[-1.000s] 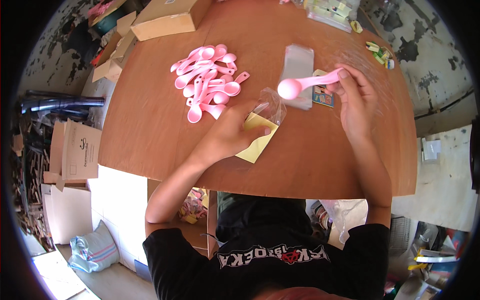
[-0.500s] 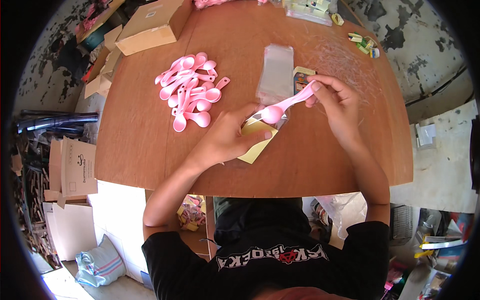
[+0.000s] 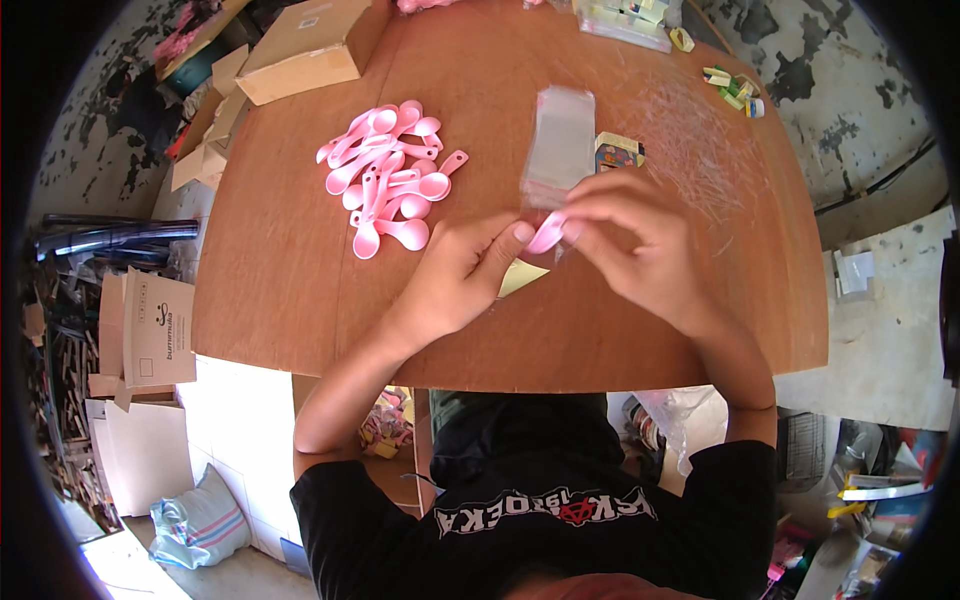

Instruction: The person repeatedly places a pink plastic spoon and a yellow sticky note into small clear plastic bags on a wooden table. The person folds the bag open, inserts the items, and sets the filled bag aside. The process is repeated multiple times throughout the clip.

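My left hand (image 3: 455, 268) is closed, thumb against fingers, at the mouth of a small clear plastic bag with a yellow card (image 3: 520, 278) in it. Most of the bag and card is hidden under that hand. My right hand (image 3: 640, 240) pinches the handle end of a pink measuring spoon (image 3: 546, 234); the spoon's bowl is out of sight, down toward the bag. Whether one or more spoons are stacked there I cannot tell. Just beyond my hands lies a stack of flat clear bags (image 3: 562, 145), with a small printed box (image 3: 620, 152) to its right.
A pile of pink measuring spoons (image 3: 385, 180) lies left on the brown table (image 3: 300, 310). Clear plastic strips (image 3: 705, 150) litter the right side. A cardboard box (image 3: 305, 55) stands far left, a clear tray (image 3: 628, 28) far right. Small yellow-green rolls (image 3: 735, 90) lie near the right edge.
My right hand has moved left and down, taking the spoon bowl-first toward the bag. The bowl was visible at the bag's mouth; now mainly the handle shows. My hands are closer together.
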`<state>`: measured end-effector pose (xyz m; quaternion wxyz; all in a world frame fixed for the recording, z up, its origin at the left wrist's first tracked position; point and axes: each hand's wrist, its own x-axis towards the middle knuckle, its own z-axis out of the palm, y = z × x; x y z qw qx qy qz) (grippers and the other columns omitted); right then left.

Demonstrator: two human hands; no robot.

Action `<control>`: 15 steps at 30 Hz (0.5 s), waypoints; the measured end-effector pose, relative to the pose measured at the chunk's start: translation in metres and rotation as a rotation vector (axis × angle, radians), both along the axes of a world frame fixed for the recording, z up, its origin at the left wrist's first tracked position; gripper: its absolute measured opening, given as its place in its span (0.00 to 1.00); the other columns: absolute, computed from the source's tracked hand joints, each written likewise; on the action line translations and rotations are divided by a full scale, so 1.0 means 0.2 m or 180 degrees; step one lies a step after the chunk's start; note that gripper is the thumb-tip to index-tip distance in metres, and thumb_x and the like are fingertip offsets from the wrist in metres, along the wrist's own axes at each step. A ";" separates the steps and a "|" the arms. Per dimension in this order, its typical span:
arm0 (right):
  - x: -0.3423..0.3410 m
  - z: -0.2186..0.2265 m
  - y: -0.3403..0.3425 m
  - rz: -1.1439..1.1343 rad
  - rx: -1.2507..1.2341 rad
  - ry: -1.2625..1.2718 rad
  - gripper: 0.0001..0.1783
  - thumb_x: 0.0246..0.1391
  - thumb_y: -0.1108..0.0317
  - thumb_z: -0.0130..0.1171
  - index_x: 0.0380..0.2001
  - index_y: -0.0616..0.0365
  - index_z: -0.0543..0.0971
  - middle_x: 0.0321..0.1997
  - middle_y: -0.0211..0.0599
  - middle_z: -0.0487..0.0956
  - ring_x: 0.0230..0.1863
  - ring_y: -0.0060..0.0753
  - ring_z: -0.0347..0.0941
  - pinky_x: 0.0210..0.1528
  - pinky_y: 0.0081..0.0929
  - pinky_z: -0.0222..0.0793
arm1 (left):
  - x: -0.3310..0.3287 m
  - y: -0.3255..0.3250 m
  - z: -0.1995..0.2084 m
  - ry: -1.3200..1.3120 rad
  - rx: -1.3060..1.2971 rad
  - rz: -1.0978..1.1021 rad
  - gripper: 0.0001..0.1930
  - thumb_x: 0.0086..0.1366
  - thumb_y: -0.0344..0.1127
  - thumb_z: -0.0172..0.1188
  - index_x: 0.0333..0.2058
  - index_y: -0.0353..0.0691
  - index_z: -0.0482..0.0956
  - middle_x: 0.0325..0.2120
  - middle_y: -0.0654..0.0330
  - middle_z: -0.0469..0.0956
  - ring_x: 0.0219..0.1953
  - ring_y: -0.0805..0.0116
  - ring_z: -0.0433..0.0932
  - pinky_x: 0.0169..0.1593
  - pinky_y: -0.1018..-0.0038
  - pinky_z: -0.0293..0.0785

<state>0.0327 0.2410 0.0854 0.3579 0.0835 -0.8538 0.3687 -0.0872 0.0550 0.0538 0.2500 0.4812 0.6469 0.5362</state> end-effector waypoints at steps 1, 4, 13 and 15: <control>0.00 0.01 -0.02 0.0166 0.0504 -0.0081 0.07 0.47 0.78 0.68 0.32 0.60 0.83 0.39 0.35 0.80 0.39 0.33 0.78 0.39 0.28 0.74 | 0.00 -0.01 -0.01 0.0451 -0.0007 0.0103 0.14 0.74 0.35 0.49 0.46 0.30 0.78 0.31 0.59 0.80 0.32 0.77 0.75 0.38 0.79 0.71; 0.02 0.00 -0.04 -0.0075 0.0644 -0.0055 0.08 0.44 0.76 0.69 0.31 0.59 0.83 0.36 0.35 0.78 0.38 0.39 0.76 0.39 0.30 0.74 | 0.07 -0.01 0.02 0.0664 0.0452 0.0357 0.12 0.72 0.29 0.50 0.47 0.29 0.77 0.33 0.54 0.82 0.32 0.72 0.79 0.38 0.75 0.74; 0.03 0.02 -0.10 -0.0272 0.1359 -0.0054 0.08 0.43 0.74 0.68 0.29 0.61 0.80 0.32 0.35 0.75 0.35 0.37 0.74 0.36 0.33 0.73 | 0.13 -0.03 0.03 0.1538 0.0068 0.0392 0.13 0.63 0.23 0.55 0.46 0.30 0.76 0.26 0.46 0.78 0.27 0.50 0.80 0.31 0.63 0.74; 0.03 0.00 -0.09 -0.0259 0.1384 -0.0074 0.08 0.43 0.75 0.67 0.29 0.61 0.79 0.32 0.35 0.75 0.34 0.37 0.74 0.35 0.33 0.73 | 0.12 -0.03 0.03 0.1754 0.0068 0.0305 0.13 0.61 0.22 0.55 0.45 0.31 0.77 0.23 0.47 0.78 0.25 0.47 0.79 0.30 0.60 0.74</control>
